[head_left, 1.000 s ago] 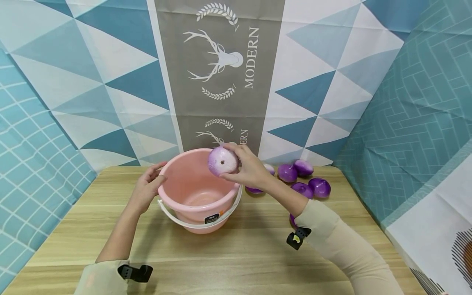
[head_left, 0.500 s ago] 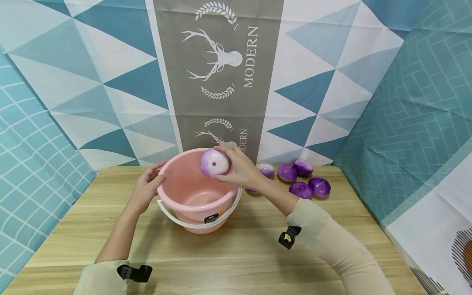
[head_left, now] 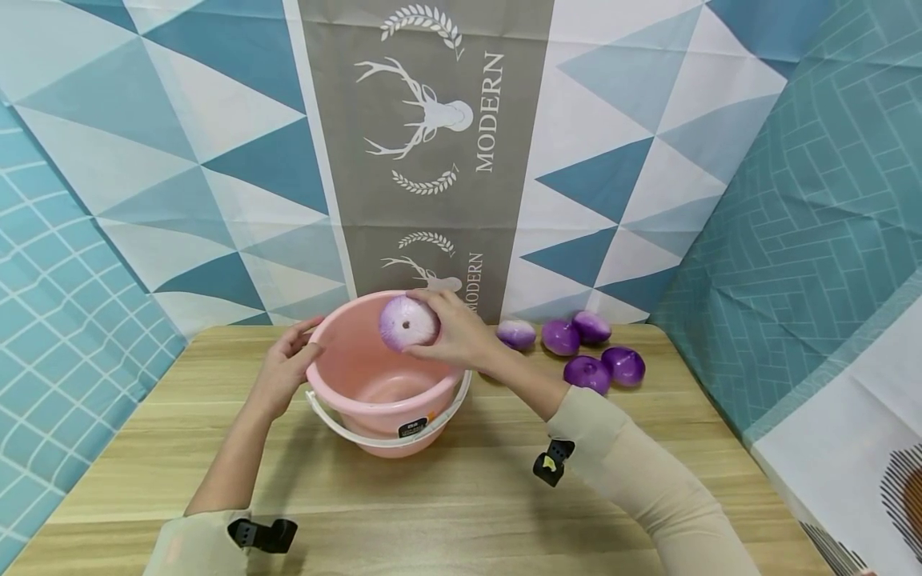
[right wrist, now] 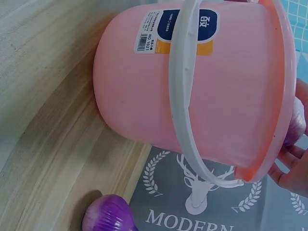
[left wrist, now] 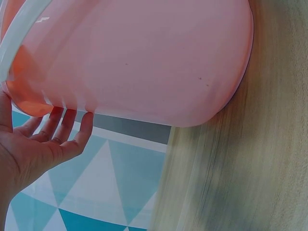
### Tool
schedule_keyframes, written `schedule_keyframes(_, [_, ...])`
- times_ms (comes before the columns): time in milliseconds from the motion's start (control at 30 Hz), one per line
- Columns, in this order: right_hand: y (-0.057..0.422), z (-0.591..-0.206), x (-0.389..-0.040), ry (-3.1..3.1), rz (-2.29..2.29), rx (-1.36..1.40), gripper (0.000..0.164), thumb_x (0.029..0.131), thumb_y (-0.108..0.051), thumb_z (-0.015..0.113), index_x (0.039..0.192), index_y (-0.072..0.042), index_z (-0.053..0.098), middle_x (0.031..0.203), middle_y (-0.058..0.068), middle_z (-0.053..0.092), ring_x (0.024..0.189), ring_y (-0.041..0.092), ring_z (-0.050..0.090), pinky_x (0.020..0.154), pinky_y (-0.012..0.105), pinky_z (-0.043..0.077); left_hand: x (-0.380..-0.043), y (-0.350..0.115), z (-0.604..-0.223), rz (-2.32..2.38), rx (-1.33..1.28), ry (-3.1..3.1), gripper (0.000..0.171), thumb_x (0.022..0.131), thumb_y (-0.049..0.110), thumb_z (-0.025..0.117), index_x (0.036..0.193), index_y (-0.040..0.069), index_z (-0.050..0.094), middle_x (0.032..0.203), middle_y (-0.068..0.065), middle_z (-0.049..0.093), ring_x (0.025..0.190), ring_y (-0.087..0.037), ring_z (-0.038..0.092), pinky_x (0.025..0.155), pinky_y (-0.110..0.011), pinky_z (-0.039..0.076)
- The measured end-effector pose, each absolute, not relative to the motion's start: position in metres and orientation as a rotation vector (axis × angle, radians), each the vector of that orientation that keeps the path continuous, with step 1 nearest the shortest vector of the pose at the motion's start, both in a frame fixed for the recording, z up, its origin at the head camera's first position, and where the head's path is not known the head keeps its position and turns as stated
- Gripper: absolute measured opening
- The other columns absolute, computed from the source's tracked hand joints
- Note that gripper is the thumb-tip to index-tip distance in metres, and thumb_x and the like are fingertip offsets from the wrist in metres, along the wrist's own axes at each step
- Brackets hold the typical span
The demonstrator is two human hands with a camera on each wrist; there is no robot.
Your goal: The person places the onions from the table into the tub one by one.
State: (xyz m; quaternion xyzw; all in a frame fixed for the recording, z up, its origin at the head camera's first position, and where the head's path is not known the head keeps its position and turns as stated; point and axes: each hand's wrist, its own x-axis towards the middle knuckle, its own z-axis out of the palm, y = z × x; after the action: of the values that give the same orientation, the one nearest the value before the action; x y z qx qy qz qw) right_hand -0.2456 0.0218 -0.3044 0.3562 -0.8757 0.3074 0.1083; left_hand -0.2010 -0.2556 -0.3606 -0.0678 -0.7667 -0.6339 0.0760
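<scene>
A pink bucket (head_left: 385,384) with a white handle (head_left: 392,442) stands on the wooden table. My left hand (head_left: 282,370) holds its left rim, thumb over the edge; in the left wrist view the fingers (left wrist: 67,127) press the outer wall. Above the bucket's mouth, my right hand (head_left: 454,330) grips a purple and white onion (head_left: 405,326), its round end with a small dark spot turned to the head camera. In the right wrist view the bucket's rim partly covers that onion (right wrist: 297,122). The inside of the bucket shows only bare pink wall and bottom.
Several purple onions (head_left: 587,374) lie to the right of the bucket, one of them paler (head_left: 517,334); my right forearm partly hides others. A patterned cloth wall (head_left: 432,200) rises behind the table (head_left: 403,520).
My right hand has carried the onion leftward and slightly lower, further over the bucket's opening. The left hand and the bucket have stayed in place.
</scene>
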Motion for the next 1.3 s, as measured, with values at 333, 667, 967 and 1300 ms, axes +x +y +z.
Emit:
schedule_keyframes(333, [0.01,-0.307,-0.247,-2.609,0.864,1.029,0.078,0.069,-0.038,0.081,0.136,-0.019,0.045,0.124,0.01,0.05,0.113,0.024,0.053,0.093,0.04,0.048,-0.201,-0.256,-0.361,-1.897,-0.196,-2.301,0.049,0.095,0.014,0.049,0.14,0.0,0.034,0.1,0.016,0.057,0.085,0.001,0.06,0.067,-0.019,0.055])
schedule_keyframes(667, [0.001,-0.31,-0.25,-2.651,0.841,1.033,0.078,0.071,-0.038,0.079,0.137,-0.021,0.043,0.126,0.009,0.049,0.111,0.025,0.054,0.095,0.045,0.045,-0.201,-0.256,-0.361,-1.896,-0.197,-2.308,0.048,0.096,0.015,0.049,0.14,0.0,0.035,0.1,0.015,0.056,0.085,0.0,0.06,0.067,-0.02,0.055])
schedule_keyframes(967, [-0.002,-0.311,-0.252,-2.641,0.747,1.081,0.075,0.072,-0.039,0.078,0.137,-0.021,0.045,0.125,0.008,0.052,0.114,0.021,0.052,0.101,0.045,0.04,-0.201,-0.255,-0.361,-1.893,-0.218,-2.297,0.049,0.095,0.013,0.048,0.14,-0.002,0.034,0.1,0.016,0.056,0.086,0.001,0.059,0.066,-0.019,0.055])
schedule_keyframes(1300, [-0.003,-0.313,-0.252,-2.654,0.619,1.109,0.075,0.069,-0.041,0.08,0.134,-0.02,0.048,0.133,0.008,0.05,0.127,0.024,0.043,0.104,0.047,0.036,-0.202,-0.256,-0.361,-1.882,-0.205,-2.307,0.049,0.095,0.013,0.048,0.14,-0.001,0.034,0.099,0.013,0.056,0.085,0.0,0.059,0.065,-0.02,0.055])
